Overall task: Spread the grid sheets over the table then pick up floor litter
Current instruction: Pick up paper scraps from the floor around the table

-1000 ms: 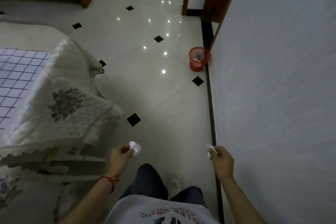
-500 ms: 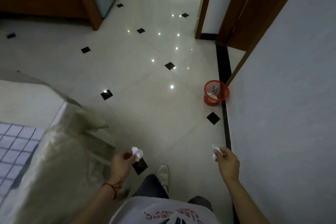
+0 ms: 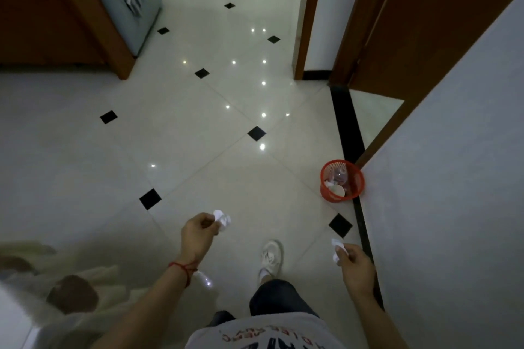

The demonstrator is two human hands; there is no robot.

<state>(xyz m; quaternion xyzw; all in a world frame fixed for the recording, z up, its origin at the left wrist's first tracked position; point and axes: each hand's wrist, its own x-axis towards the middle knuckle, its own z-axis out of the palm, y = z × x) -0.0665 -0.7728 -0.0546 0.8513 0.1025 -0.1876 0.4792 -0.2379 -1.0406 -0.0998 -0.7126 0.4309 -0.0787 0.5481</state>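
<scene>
The left hand (image 3: 198, 236) is held out over the pale tiled floor (image 3: 198, 150), its curled fingers and thumb pinching a crumpled white paper scrap (image 3: 222, 218); the right hand (image 3: 355, 266) pinches a second white paper wad (image 3: 337, 249) at its fingertips, close to the grey wall (image 3: 453, 178); a red mesh wastebasket (image 3: 341, 180) stands ahead against that wall, litter inside; one white shoe (image 3: 270, 258) is planted between the hands.

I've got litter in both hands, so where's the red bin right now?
In the head view the red bin stands on the floor ahead to the right, against the white wall beside the black border strip, just beyond the right hand.
</scene>
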